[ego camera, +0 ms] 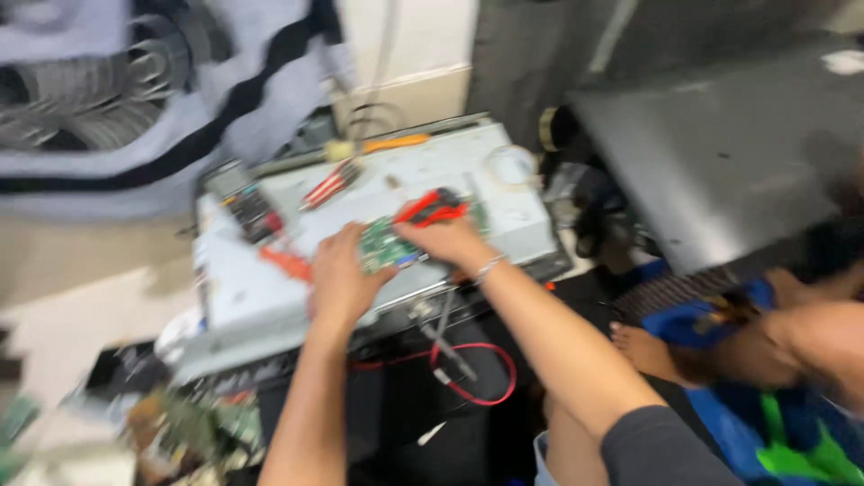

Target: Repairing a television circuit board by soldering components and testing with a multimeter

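Hands are meeting over the small green circuit board [385, 245], which is lying on the pale grey metal back panel [270, 297]. You are pinching its left edge in your left hand [340, 281]; your right hand [447, 238] is wrapping its grip around a red-and-black handled tool [432, 209]. Judging by looks, the board is light, stiff and fragile, so hold its edges. Both forearms are reaching forward, wrists bent down.

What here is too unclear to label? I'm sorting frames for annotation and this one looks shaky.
Head view, all motion-blurred:
- Green circuit board: its parts are smeared, and the left hand covers its left edge.
- Red-and-black tool: its kind is unclear; the right hand hides its lower part.
- Clutter at lower left: too blurred to identify.
- Sitting person at right: cut off by the frame edge.
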